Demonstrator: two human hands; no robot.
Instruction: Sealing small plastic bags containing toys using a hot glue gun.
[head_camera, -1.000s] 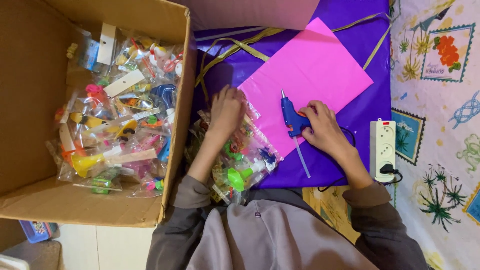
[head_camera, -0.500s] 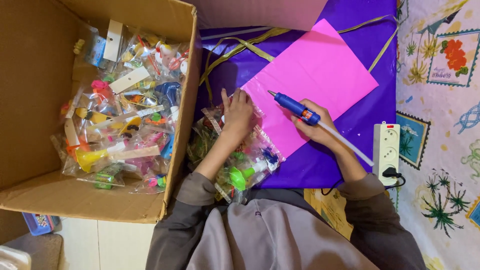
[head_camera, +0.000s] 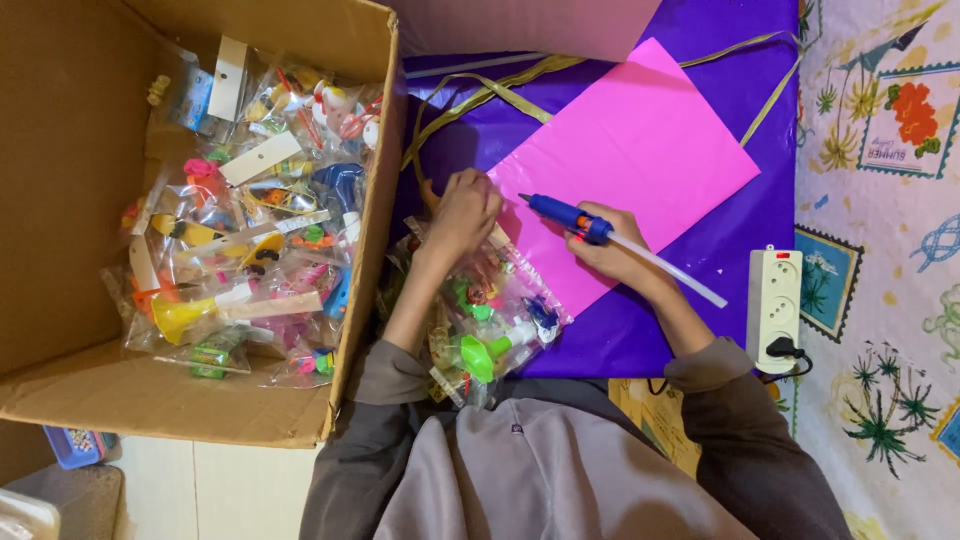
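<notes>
My right hand (head_camera: 615, 255) is wrapped around the blue glue gun (head_camera: 562, 214), fingers closed on its body, nozzle aimed left across the pink sheet (head_camera: 640, 150) toward my left hand (head_camera: 462, 208). A clear glue stick (head_camera: 672, 272) juts out behind the gun. My left hand presses down on the top edge of a clear toy packet (head_camera: 490, 320) lying over the lower left corner of the pink sheet — fingers curled, but whether they pinch the packet or only pin it I cannot tell.

Risks, as I judge them: the nozzle sits near my left fingertips, so a slip could burn them; hot glue could melt or pucker the thin plastic; the packet could slide if my left hand lifts.

Hard to make out: the nozzle tip against the pink, any glue already laid, and the packet's header under my hand. The white power strip (head_camera: 775, 310) has one plug in; its cord drops out of sight behind my sleeve. The cardboard box (head_camera: 70, 150) of toy packets is cut off at left.
</notes>
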